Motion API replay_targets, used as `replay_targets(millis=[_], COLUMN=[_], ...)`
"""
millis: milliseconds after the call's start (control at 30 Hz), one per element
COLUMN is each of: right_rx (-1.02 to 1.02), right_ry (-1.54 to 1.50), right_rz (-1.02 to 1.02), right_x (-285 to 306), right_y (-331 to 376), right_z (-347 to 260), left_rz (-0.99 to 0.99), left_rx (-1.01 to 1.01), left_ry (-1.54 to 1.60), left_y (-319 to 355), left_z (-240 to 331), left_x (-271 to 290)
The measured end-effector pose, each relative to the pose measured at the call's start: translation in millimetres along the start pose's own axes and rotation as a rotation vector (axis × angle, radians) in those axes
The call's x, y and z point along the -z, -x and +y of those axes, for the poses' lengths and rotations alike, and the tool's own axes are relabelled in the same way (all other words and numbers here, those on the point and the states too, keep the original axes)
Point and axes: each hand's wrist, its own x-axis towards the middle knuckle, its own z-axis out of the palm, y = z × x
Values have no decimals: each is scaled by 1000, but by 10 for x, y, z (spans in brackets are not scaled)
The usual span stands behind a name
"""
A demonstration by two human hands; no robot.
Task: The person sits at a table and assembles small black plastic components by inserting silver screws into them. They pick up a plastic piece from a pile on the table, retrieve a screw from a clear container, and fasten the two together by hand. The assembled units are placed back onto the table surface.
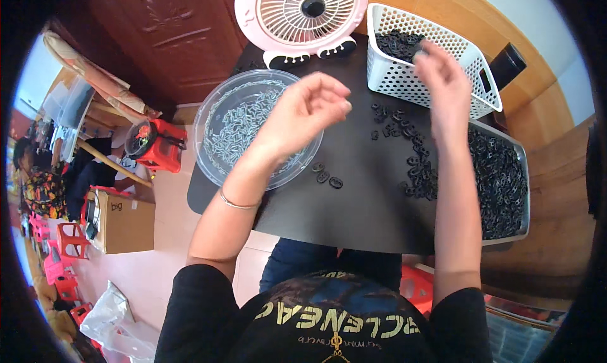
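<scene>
Up top, right hand (442, 78) over white basket (436, 60)

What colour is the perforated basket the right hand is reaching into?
White basket, holding small black parts; the right hand is at its rim. Head view shows it best.

Bright even daylight, soft shadows; strong fisheye bending, black vignette at rim; slight motion blur on hands.
</scene>
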Motion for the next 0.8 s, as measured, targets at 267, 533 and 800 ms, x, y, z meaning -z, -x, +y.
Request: replay_targets(millis=[267, 533, 800], right_rx=[-103, -232, -282], right_ry=[-127, -113, -135], right_rz=[-111, -239, -196], right_x=[-29, 105, 170], right_y=[150, 603, 735], right_z=[23, 117, 377], left_rz=[-32, -147, -175], left_rx=[-244, -177, -153], left_ry=[-1003, -1306, -1392], left_y=[229, 389, 341], left_z=[15, -222, -153], left_x=[660, 771, 636])
